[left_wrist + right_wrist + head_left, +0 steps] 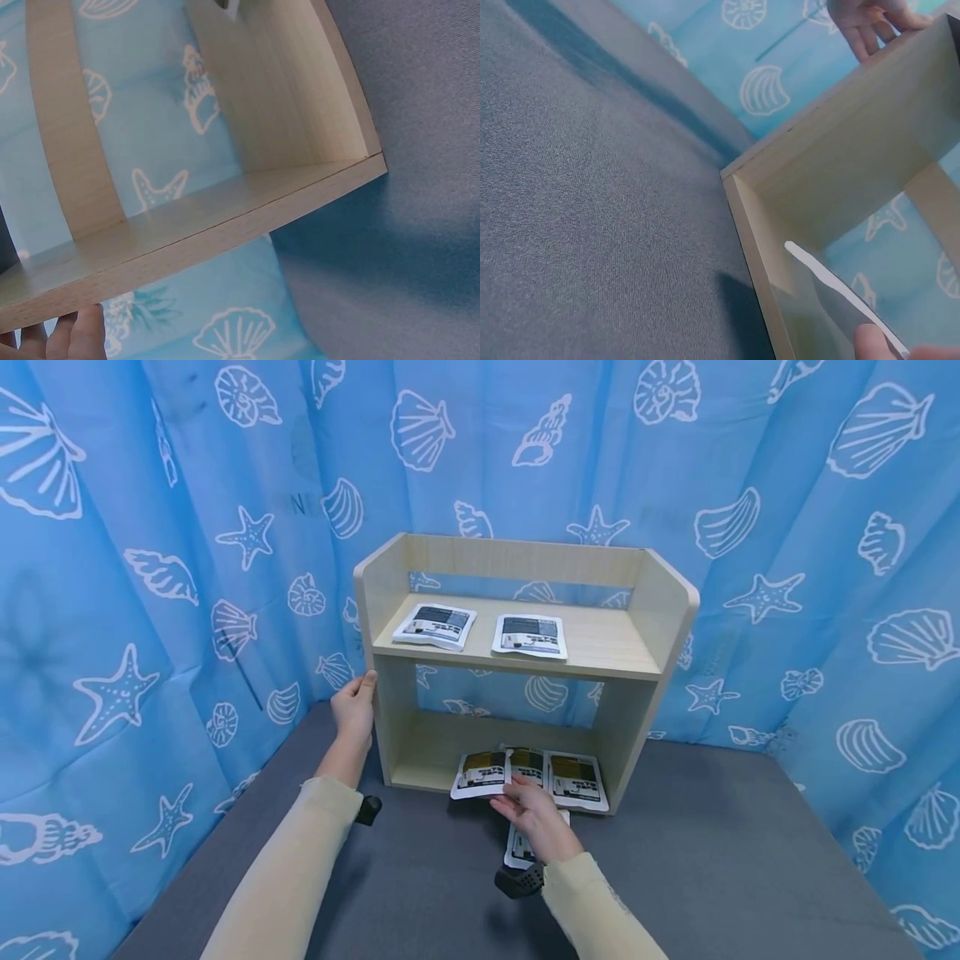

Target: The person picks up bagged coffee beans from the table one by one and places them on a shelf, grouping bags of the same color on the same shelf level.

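My right hand pinches a flat white packet with a dark and gold printed label, thumb on top, at the front of the lower shelf. The right wrist view shows this packet edge-on, tilted over the shelf's front edge. Behind and beside it, two similar packets lie at the right of the lower shelf. Partly hidden under my right hand is another packet on the table. My left hand rests against the outer left side of the wooden shelf, its fingers touching the panel.
Two white packets lie on the upper shelf, one packet at left and one packet near the middle. The shelf stands on a dark grey tabletop. Behind and around hangs a blue curtain with white shell patterns.
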Tool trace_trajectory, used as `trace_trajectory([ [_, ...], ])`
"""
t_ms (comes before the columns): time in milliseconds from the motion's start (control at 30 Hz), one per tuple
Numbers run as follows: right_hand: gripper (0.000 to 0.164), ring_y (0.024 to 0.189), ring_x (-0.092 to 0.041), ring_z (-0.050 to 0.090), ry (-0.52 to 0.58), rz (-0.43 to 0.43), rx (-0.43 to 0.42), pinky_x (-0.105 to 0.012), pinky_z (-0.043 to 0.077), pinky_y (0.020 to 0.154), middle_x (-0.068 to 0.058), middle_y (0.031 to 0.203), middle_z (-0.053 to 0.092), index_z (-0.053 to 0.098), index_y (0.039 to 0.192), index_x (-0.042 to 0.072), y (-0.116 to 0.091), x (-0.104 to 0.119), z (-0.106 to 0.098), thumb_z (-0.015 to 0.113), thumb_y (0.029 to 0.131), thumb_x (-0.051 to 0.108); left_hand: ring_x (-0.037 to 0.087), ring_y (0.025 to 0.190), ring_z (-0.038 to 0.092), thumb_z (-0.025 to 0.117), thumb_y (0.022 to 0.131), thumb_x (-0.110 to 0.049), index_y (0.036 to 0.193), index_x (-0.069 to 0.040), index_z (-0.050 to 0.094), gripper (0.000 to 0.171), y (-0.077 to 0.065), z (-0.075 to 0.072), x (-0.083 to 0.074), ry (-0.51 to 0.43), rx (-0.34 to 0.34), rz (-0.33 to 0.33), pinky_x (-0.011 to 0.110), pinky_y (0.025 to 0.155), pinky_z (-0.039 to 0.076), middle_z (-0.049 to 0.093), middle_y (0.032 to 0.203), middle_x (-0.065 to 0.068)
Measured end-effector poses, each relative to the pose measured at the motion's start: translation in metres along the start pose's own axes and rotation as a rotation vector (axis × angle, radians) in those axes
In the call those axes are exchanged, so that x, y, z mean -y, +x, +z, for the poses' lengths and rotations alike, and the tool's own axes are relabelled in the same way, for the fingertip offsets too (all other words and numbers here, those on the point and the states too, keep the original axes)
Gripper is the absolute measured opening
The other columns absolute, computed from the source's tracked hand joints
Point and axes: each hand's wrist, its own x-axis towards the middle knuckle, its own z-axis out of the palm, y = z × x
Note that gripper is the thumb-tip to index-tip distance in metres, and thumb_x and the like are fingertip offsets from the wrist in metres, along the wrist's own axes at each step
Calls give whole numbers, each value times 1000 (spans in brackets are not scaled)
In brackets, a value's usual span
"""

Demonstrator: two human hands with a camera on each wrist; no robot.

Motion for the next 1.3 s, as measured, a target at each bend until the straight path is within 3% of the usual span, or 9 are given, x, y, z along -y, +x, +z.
trace_trajectory([
  [100, 55, 116, -35, 51, -7, 0, 12, -39, 46, 97, -33, 143, 33, 22, 150, -7, 2, -1, 5, 42, 99, -8, 27, 115, 51, 54, 98, -38, 129, 2, 60, 51, 0, 0, 0, 1, -6, 4, 41, 100, 43, 56, 132, 18],
  [300, 59, 135, -41, 34, 26, -1, 57, -42, 39, 104, -34, 152, 17, 11, 151, -8, 9, -1, 12, 37, 99, -12, 26, 116, 50, 54, 98, -38, 129, 2, 60, 50, -1, 1, 0, 4, -8, 8, 41, 101, 43, 55, 133, 18],
  [667, 65, 133, -41, 36, 61, 37, 7, -36, 41, 102, -33, 153, 14, 5, 152, -6, 21, -4, 21, 36, 96, -17, 25, 112, 50, 54, 98, -38, 127, 3, 61, 51, 0, 0, 0, 20, -5, 6, 41, 99, 43, 56, 131, 18],
  [867, 56, 130, -41, 41, 88, 82, -37, -33, 46, 96, -35, 145, 28, 17, 147, -14, 26, -2, 27, 39, 97, -14, 26, 113, 50, 53, 98, -39, 127, 2, 61, 51, 0, 0, 0, 18, -1, 1, 41, 100, 42, 57, 131, 18],
  [1067, 52, 129, -41, 41, 77, 86, -58, -35, 42, 102, -35, 137, 33, 18, 144, -17, 30, -3, 32, 38, 96, -15, 26, 115, 50, 53, 99, -38, 127, 3, 61, 50, -2, 0, -1, 23, -2, 6, 42, 101, 42, 56, 132, 18],
  [1233, 53, 129, -41, 39, 88, 67, -53, -38, 39, 105, -35, 138, 31, 15, 145, -17, 33, -4, 31, 35, 97, -13, 28, 118, 51, 53, 99, -38, 128, 3, 60, 50, -2, 1, 0, 23, -5, 12, 42, 101, 42, 56, 133, 18],
  [1300, 55, 133, -42, 34, 130, 70, -29, -38, 38, 106, -35, 147, 21, 8, 147, -16, 33, -3, 30, 33, 97, -13, 28, 118, 51, 53, 98, -38, 128, 2, 60, 51, -1, 1, 1, 23, -7, 10, 42, 101, 42, 56, 133, 18],
])
